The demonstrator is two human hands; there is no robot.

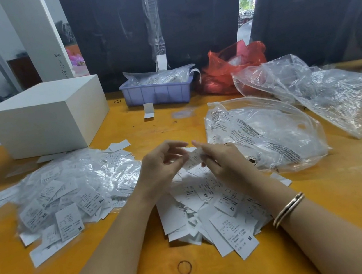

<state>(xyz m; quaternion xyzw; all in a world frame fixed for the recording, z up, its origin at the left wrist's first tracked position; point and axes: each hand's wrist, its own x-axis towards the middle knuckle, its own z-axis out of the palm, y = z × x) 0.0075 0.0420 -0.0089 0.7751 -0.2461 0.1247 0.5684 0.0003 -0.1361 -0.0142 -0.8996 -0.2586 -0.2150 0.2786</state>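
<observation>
White label (194,158), a small printed slip, is pinched between both hands above the table's near middle. The left hand (163,163) curls thumb and fingers on its left edge, and the right hand (221,161) nips its right edge. Directly beneath lies a loose heap of labels (211,215), flat paper rectangles marked XS, M, XL. To the left is a mound of bagged labels (70,190) in glossy film, and to the right a crinkled clear printed bag (265,137). Farther back on the orange table (325,185) stand a white foam block (46,115), a lilac tray (156,93) and a red plastic bag (230,67).
</observation>
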